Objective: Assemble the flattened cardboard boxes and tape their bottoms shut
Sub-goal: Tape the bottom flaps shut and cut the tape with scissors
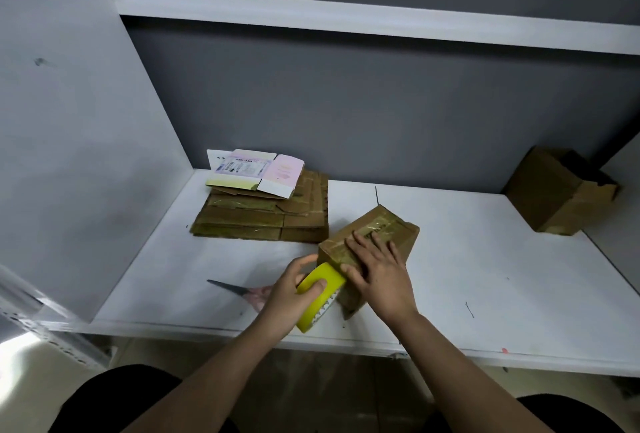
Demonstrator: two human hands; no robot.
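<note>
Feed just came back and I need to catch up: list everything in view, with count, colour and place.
Box being taped: one, brown, centre of the shelf.
Tape dispenser: one, yellow, against the box's near end.
Flattened boxes: a stack, brown, back left.
Printed carton: one, flattened, white and pink, on that stack.
Assembled box: one, brown, far right.
Scissors: one pair, pink handles, left of the dispenser.
Shelf: one, white.
Left hand: grips the dispenser.
Right hand: flat on the box.
</note>
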